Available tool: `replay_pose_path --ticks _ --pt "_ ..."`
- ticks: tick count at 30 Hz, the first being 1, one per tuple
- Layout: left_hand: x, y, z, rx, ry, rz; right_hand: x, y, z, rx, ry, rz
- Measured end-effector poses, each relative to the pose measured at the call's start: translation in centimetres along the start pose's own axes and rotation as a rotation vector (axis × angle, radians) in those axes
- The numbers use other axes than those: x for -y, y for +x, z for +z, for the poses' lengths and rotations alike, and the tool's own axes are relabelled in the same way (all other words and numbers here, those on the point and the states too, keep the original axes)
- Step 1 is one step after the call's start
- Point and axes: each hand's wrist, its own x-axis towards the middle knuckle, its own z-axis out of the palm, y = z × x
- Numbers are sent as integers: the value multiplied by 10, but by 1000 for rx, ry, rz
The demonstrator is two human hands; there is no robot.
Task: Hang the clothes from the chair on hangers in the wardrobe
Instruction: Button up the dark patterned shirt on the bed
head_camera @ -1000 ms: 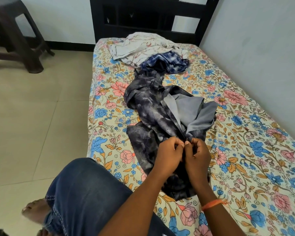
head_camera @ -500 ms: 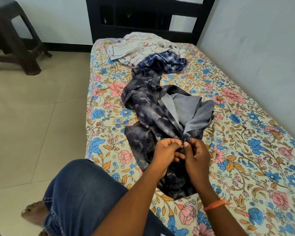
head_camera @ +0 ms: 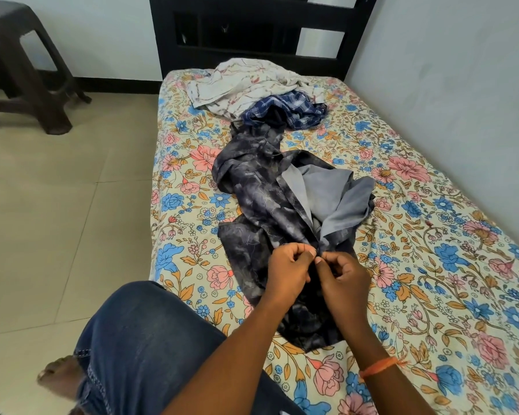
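A dark navy printed shirt (head_camera: 261,193) lies lengthwise on the floral bed (head_camera: 432,265), its front open to show a grey inside. My left hand (head_camera: 288,271) and my right hand (head_camera: 343,274) meet at the shirt's front edge, each pinching the fabric between thumb and fingers. Further up the bed a blue checked garment (head_camera: 285,112) lies crumpled, with a white printed garment (head_camera: 246,85) behind it. No hanger or wardrobe is in view.
A dark plastic chair (head_camera: 21,70) stands on the tiled floor at the far left. The black headboard (head_camera: 252,34) closes the bed's far end and a pale wall runs along its right side. My jeans-clad knee (head_camera: 144,339) is beside the bed's near edge.
Both hands stay pinched at the same spot on the shirt's front, with small finger movements. The camera has shifted slightly, and the clothes lie as before.
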Motion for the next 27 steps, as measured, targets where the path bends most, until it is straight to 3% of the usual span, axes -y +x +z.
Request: replay_pose_path --ticks 13,23,27 --pt "-2 1 -3 7 69 -20 1 3 -11 146 338 257" --pt "-13 -1 -7 59 116 -1 -12 5 -14 241 90 25" --pt "-8 2 -10 101 184 9 -19 -1 -13 226 95 34"
